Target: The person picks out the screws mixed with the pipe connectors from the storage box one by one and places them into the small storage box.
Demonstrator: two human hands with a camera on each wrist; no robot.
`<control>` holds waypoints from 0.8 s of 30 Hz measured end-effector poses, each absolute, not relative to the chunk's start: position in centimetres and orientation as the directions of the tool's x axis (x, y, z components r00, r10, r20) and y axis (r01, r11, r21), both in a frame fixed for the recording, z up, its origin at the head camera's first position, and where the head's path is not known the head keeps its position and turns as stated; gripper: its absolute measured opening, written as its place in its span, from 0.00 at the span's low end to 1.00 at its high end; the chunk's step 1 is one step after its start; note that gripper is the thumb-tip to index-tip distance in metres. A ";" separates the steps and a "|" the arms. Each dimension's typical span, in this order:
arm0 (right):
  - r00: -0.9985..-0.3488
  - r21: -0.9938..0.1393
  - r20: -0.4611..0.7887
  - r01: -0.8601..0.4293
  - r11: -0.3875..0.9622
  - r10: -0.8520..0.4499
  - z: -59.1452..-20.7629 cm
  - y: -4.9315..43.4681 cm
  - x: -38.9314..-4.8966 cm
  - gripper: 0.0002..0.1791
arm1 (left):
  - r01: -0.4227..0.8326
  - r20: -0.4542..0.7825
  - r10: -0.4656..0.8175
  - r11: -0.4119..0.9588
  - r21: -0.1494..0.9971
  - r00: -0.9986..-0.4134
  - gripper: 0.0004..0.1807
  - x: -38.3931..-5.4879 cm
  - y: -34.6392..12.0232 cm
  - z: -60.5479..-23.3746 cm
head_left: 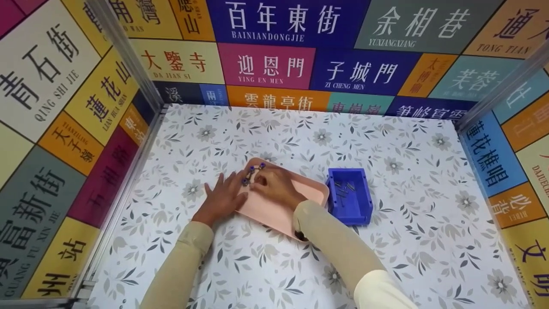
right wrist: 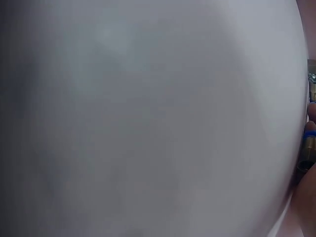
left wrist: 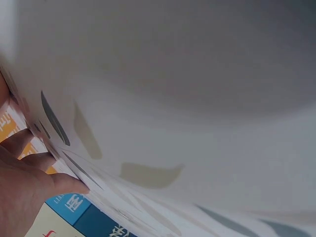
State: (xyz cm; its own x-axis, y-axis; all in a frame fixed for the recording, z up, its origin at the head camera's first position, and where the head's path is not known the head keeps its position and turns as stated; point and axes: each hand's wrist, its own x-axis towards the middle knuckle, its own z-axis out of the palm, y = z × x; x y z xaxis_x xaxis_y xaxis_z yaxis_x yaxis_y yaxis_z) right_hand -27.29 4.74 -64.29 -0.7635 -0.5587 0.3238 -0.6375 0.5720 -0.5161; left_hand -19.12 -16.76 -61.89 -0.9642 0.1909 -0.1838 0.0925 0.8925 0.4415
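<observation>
In the head view a pink tray [head_left: 274, 210] lies at an angle on the patterned table. My left hand [head_left: 223, 197] rests with spread fingers along its left edge, and the left wrist view shows its fingers [left wrist: 69, 183] straight. My right hand [head_left: 276, 184] is over the tray's far part, its fingers curled downward. Close to its fingertips, several small metal fittings with blue rings [head_left: 252, 168] stand near the tray's far left corner. At the right wrist view's edge, a brass-coloured fitting with a blue ring [right wrist: 309, 143] sits between the right hand's fingers.
A blue bin [head_left: 349, 193] with several thin metal pins stands against the tray's right side. Something small and dark [head_left: 300, 235] lies at the tray's near corner, partly behind the right sleeve. Walls with printed street-name panels [head_left: 274, 64] enclose the table at the back and both sides.
</observation>
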 end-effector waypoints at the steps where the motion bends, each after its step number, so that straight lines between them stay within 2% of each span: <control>1: -0.764 -0.505 0.321 -0.638 0.581 -0.559 -64.3 4.7 -27.3 0.12 | 0.088 -0.188 0.189 0.892 0.444 -0.964 0.38 -19.1 -16.7 -61.9; 10: -0.755 -0.450 0.320 -0.653 0.609 -0.573 -64.3 4.5 -27.4 0.12 | 0.090 -0.189 0.188 0.897 0.434 -0.964 0.38 -19.2 -16.7 -61.8; 24: -0.765 -0.450 0.290 -0.639 0.624 -0.575 -64.2 4.5 -27.6 0.08 | 0.120 -0.136 0.201 0.883 0.454 -0.970 0.37 -19.1 -16.9 -62.0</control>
